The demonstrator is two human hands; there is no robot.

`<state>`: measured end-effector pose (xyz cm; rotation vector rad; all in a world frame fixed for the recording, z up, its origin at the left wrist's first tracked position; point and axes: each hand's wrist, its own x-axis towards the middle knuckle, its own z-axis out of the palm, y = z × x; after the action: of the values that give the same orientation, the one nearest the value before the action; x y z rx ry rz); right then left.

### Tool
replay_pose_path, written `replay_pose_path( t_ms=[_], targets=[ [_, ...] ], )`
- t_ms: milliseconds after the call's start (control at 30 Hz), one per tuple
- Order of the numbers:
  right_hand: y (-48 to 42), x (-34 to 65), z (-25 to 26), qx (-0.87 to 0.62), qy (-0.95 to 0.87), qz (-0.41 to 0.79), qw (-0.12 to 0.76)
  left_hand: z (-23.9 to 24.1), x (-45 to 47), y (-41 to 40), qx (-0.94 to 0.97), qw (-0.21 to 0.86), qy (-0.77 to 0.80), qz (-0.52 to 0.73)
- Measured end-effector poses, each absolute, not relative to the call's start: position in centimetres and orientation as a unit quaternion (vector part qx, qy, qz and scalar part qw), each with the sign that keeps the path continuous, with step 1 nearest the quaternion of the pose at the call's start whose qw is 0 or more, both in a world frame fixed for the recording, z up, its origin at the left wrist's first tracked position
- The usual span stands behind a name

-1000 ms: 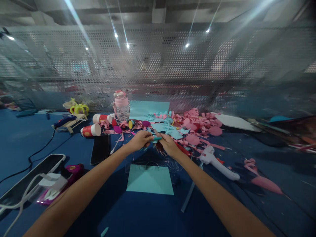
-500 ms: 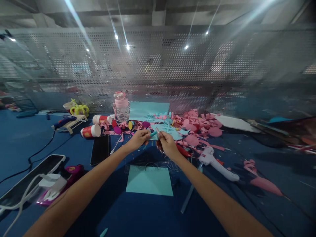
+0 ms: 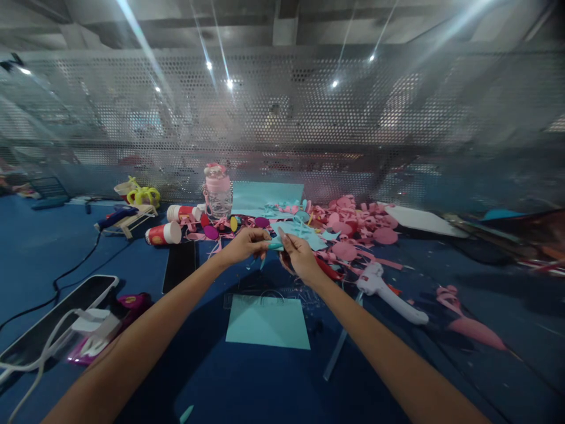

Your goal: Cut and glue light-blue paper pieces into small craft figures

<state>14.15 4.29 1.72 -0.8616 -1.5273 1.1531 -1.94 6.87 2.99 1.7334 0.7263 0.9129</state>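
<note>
Teal paper strip (image 3: 274,242) is pinched between both hands above the blue table (image 3: 39,247), the left hand (image 3: 243,244) clenched on one end and the right hand (image 3: 298,255) gripping the other. Much cutting looks finished: pink scraps (image 3: 357,227) and teal offcuts lie heaped on the far side, while a whole teal sheet (image 3: 267,322) lies uncut, near the person. A white glue gun (image 3: 388,292) rests to the right. Red cups (image 3: 163,234) carry printing, probably too blurred to read.
</note>
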Motion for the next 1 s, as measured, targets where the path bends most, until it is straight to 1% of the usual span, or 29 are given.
replay_pose_path(
  t_ms=[233,433,567,667,833,1000],
  targets=[
    [4.5,13.9,1.5,-0.335,-0.593,0.539,0.496,2.8,-2.0,7.0,0.717,0.496,0.295,0.390],
    [4.4,13.3,1.2,-0.312,-0.531,0.604,0.505,2.7,-1.6,6.8,0.696,0.525,0.288,0.395],
    [4.3,13.0,0.9,-0.297,-0.505,0.649,0.485,2.5,-1.3,6.6,0.680,0.544,0.276,0.407],
    [4.1,12.9,0.8,-0.288,-0.499,0.676,0.460,2.3,-1.0,6.3,0.678,0.539,0.263,0.426],
    [3.5,12.6,0.7,-0.304,-0.502,0.673,0.450,1.7,-0.6,6.0,0.694,0.489,0.284,0.445],
    [3.6,12.7,0.6,-0.347,-0.556,0.615,0.439,1.2,-0.5,6.0,0.703,0.465,0.313,0.438]
  ],
)
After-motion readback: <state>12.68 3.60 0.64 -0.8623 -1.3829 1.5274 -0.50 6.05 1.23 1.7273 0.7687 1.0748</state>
